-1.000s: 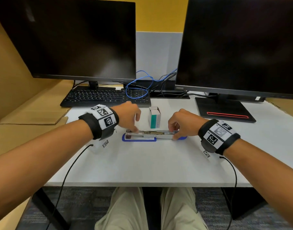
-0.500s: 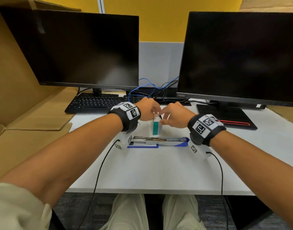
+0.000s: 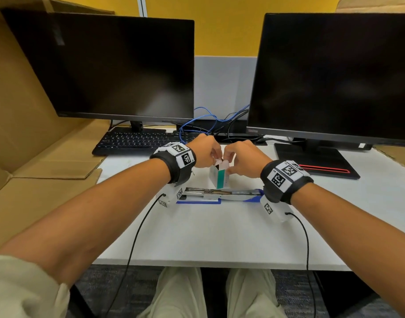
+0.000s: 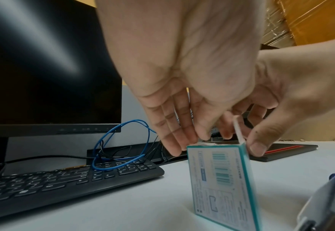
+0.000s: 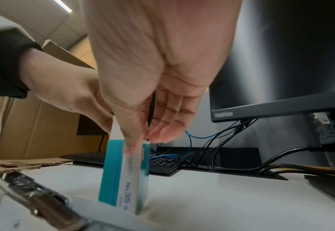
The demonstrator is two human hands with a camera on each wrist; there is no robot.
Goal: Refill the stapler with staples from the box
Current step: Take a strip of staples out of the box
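Staple box (image 3: 220, 177), teal and white, stands upright on the white table (image 3: 220, 230), just behind the stapler (image 3: 220, 195), which lies opened flat with its metal magazine rail exposed and its blue base on the table. Both hands meet over the top of the box. Left hand (image 3: 205, 151): grip pinches a white flap at the box top between thumb and fingertips; in the left wrist view the remaining fingers (image 4: 172, 125) hang fairly straight behind the box. Right hand (image 3: 240, 158): grip pinches the other raised flap, thumb pressed down against the upper edge of the box's teal side in the right wrist view (image 5: 135, 140), other fingers loosely extended behind. Box top is open; a dark interior shows in the head view, contents not discernible. Box side reads "No.35" in the right wrist view; barcode panel faces the left wrist camera. Behind the box: black keyboard (image 3: 139, 141) to its left rear, a looped blue cable (image 3: 197, 125) directly behind, and two dark monitors, one (image 3: 109, 65) left rear and one (image 3: 334, 74) right rear. Brown cardboard (image 3: 36, 157) lies to the left of the box, beyond the table edge
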